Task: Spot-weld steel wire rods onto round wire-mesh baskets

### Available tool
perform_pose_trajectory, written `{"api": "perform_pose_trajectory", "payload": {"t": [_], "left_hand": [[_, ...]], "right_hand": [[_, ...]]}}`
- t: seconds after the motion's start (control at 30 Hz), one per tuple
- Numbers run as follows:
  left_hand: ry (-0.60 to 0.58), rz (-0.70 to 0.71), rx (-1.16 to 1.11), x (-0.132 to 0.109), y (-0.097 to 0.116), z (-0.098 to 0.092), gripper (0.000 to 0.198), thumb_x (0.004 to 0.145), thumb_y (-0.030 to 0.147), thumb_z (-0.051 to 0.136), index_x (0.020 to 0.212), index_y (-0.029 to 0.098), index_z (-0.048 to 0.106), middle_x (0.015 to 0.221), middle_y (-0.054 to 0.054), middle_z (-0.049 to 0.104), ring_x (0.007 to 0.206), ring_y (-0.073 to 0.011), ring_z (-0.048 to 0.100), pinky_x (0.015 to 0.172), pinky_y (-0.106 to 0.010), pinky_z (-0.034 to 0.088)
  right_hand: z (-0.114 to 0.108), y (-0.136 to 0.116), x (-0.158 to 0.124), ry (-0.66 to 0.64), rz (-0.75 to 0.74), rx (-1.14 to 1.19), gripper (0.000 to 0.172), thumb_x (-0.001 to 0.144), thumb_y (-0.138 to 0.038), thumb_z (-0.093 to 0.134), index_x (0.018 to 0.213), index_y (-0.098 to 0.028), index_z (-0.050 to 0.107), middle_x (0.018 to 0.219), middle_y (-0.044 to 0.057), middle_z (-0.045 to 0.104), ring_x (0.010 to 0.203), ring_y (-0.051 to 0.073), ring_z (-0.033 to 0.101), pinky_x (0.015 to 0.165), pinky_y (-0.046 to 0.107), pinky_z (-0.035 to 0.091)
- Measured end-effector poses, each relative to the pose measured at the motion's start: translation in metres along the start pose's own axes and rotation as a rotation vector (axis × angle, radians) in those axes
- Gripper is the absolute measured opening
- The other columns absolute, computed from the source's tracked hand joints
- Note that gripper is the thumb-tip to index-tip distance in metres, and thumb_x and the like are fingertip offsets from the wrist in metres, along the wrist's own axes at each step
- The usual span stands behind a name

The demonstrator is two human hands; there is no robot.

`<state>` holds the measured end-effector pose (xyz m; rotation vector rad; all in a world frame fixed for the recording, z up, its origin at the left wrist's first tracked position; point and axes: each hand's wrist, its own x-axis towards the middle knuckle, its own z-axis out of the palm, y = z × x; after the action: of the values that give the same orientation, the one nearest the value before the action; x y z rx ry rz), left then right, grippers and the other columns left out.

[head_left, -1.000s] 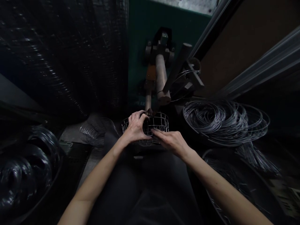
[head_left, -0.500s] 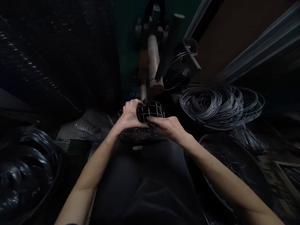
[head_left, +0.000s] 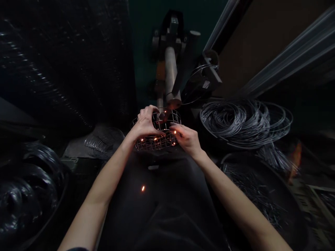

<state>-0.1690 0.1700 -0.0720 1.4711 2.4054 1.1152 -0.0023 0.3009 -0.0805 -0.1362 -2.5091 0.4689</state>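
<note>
A round wire-mesh basket (head_left: 167,139) sits in front of me under the tip of a welding arm (head_left: 171,78). My left hand (head_left: 143,123) is curled over the basket's left rim and grips it. My right hand (head_left: 185,137) holds the right side of the rim with pinched fingers. Orange sparks glow along the basket's near wall and by my right fingers, and one spark lies on my dark lap (head_left: 142,188).
A heap of loose wire rings (head_left: 246,120) lies to the right, above a dark tray of short wires (head_left: 251,188). Dark wire coils (head_left: 26,188) sit at the lower left, stacked mesh pieces (head_left: 103,141) left of the basket. Metal rails (head_left: 288,59) run upper right.
Sparks have appeared at the basket where there were none. Both hands stay on the rim, and the right hand has shifted slightly along it.
</note>
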Motion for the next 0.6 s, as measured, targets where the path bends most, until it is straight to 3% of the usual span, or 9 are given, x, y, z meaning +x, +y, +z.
{"api": "perform_pose_trajectory", "payload": {"t": [0.23,0.37,0.47,0.53,0.6], "left_hand": [[-0.015,-0.08,-0.035,0.023,-0.005,-0.006,0.087,0.043,0.041,0.089,0.115,0.021,0.044,0.113,-0.007,0.049,0.108,-0.0314,0.048,0.091,-0.047,0.042],[0.05,-0.009,0.023,0.028,-0.009,-0.004,0.086,0.043,0.046,0.089,0.115,0.021,0.047,0.118,-0.009,0.05,0.112,-0.0336,0.046,0.096,-0.05,0.039],[-0.004,0.035,-0.03,0.024,-0.016,-0.012,0.101,0.041,0.051,0.089,0.126,0.022,0.043,0.128,-0.011,0.046,0.119,-0.0352,0.043,0.101,-0.05,0.037],[-0.023,0.062,-0.108,0.022,-0.026,-0.023,0.107,0.047,0.052,0.086,0.136,0.024,0.035,0.138,-0.012,0.041,0.126,-0.0347,0.039,0.105,-0.049,0.034],[0.016,0.035,-0.19,0.022,-0.039,-0.035,0.095,0.063,0.05,0.077,0.141,0.025,0.029,0.14,-0.012,0.043,0.127,-0.031,0.042,0.106,-0.046,0.035]], "right_hand": [[0.001,0.01,0.027,-0.013,0.18,-0.03,0.014,0.087,-0.029,0.059,0.09,-0.022,0.071,0.086,0.004,0.063,0.073,0.015,0.061,0.064,0.024,0.046],[-0.002,0.014,0.036,-0.063,0.187,0.008,0.016,0.085,-0.034,0.06,0.088,-0.023,0.071,0.081,0.003,0.062,0.068,0.015,0.058,0.063,0.025,0.044],[-0.01,0.023,0.049,-0.05,0.145,0.054,0.018,0.085,-0.032,0.06,0.095,-0.021,0.071,0.086,0.005,0.066,0.075,0.017,0.061,0.069,0.027,0.046],[-0.014,0.034,0.067,-0.046,0.109,0.032,0.021,0.085,-0.027,0.057,0.099,-0.018,0.07,0.091,0.007,0.068,0.08,0.019,0.063,0.073,0.028,0.047],[-0.015,0.048,0.089,-0.102,0.093,-0.04,0.022,0.084,-0.02,0.053,0.099,-0.017,0.069,0.091,0.007,0.069,0.08,0.02,0.064,0.073,0.029,0.047]]}}
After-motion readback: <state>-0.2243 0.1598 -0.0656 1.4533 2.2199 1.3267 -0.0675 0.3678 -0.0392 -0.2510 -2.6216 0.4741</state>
